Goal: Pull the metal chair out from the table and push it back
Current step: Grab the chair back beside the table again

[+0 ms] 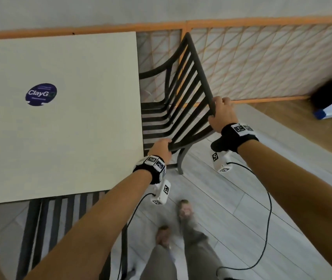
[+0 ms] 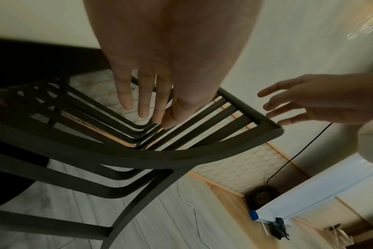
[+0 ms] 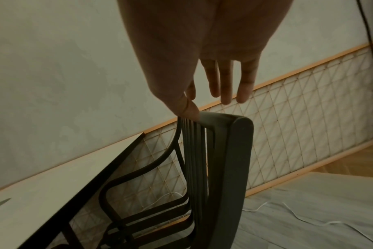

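The dark slatted metal chair [image 1: 178, 110] sits tucked against the cream rectangular table [image 1: 59, 118], left hand [image 1: 160, 148] and right hand [image 1: 222, 116] at its backrest, fingers fairly straight in the wrist views, so pulling out likely needs a firm grip first.

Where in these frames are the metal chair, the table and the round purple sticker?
metal chair [image 1: 183, 102], head view, on a slat of the backrest.
table [image 1: 84, 138], head view, on the bare pale top near its right edge.
round purple sticker [image 1: 40, 94], head view, on the middle of the sticker on the tabletop.
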### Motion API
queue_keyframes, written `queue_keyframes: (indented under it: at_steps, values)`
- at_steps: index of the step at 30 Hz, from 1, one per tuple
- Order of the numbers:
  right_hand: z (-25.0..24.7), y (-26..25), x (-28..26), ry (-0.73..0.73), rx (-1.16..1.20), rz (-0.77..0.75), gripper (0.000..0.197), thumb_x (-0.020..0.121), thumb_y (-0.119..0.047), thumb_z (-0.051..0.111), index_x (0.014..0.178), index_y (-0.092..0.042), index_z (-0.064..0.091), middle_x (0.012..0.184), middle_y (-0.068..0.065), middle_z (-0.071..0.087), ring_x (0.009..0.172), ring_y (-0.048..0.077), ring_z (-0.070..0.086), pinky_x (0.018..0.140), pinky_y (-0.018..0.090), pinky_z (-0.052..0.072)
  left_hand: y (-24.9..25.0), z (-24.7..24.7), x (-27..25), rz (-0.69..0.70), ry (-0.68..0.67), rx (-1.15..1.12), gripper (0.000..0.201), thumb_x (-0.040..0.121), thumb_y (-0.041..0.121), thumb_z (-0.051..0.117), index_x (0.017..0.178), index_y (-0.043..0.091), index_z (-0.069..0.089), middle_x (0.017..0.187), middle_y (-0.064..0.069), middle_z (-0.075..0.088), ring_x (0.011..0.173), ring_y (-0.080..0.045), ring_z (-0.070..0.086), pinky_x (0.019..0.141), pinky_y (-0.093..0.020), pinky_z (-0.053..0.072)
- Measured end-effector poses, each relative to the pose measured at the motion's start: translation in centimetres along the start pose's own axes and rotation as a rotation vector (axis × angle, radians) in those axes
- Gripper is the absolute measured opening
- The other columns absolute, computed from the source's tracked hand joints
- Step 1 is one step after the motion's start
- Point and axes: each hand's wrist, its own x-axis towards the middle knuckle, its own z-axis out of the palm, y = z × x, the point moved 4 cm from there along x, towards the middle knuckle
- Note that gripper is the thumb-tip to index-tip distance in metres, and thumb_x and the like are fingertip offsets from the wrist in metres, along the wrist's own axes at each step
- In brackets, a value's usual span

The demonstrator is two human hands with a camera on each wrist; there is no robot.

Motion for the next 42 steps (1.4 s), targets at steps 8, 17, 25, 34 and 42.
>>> queue_keyframes:
  at_steps: [8, 17, 25, 34, 42]
  values:
    - [3.4, 1.7, 6.4, -0.054, 0.040, -0.056, 0.060, 0.094, -0.021, 0.045, 0.146, -0.021, 0.015, 0.125, 0.021, 0.052, 0.092, 0.037, 0.063, 0.080, 0.053, 0.056, 1.5, 5.7, 7.2, -0.022, -0.068, 0.023, 0.060, 0.090, 0.014, 0.058, 0.142, 0.036, 0.035, 0.145, -0.004, 0.044, 0.134, -0.027, 0.041, 0.110, -0.045, 0.040]
    - [5.3, 2.4, 7.7, -0.093, -0.025, -0.041, 0.087, 0.088, 0.003, 0.044, 0.151, -0.021, -0.011, 0.061, 0.002, 0.047, 0.050, 0.017, 0.050, 0.053, 0.033, 0.047, 1.3, 11.4, 11.0, -0.120, -0.163, 0.115, 0.049, 0.093, 0.024, 0.054, 0.137, 0.034, 0.036, 0.122, -0.011, 0.054, 0.124, -0.045, 0.038, 0.104, -0.056, 0.036]
    - [5.1, 2.9, 6.2, -0.084, -0.006, -0.004, 0.087, 0.089, 0.005, 0.045, 0.151, -0.019, -0.011, 0.054, 0.000, 0.044, 0.044, 0.012, 0.044, 0.040, 0.019, 0.031, 1.1, 11.9, 10.2, -0.067, -0.198, 0.096, 0.045, 0.093, 0.025, 0.053, 0.136, 0.030, 0.040, 0.122, -0.011, 0.056, 0.121, -0.044, 0.040, 0.103, -0.057, 0.036]
    - [4.9, 3.0, 7.6, -0.066, -0.015, 0.002, 0.087, 0.088, 0.005, 0.043, 0.151, -0.026, -0.009, 0.062, 0.010, 0.055, 0.046, 0.018, 0.050, 0.047, 0.034, 0.049, 2.4, 11.0, 10.8, -0.028, -0.174, 0.018, 0.040, 0.092, 0.020, 0.051, 0.131, 0.028, 0.044, 0.117, -0.010, 0.059, 0.115, -0.038, 0.043, 0.096, -0.051, 0.043]
    - [4.2, 3.3, 6.1, -0.060, 0.035, 0.035, 0.084, 0.090, 0.001, 0.043, 0.151, -0.027, -0.008, 0.058, 0.001, 0.048, 0.045, 0.014, 0.048, 0.040, 0.020, 0.033, 2.3, 10.5, 9.4, -0.044, -0.216, 0.019, 0.044, 0.091, 0.028, 0.057, 0.132, 0.024, 0.043, 0.123, -0.014, 0.056, 0.120, -0.037, 0.041, 0.096, -0.049, 0.046]
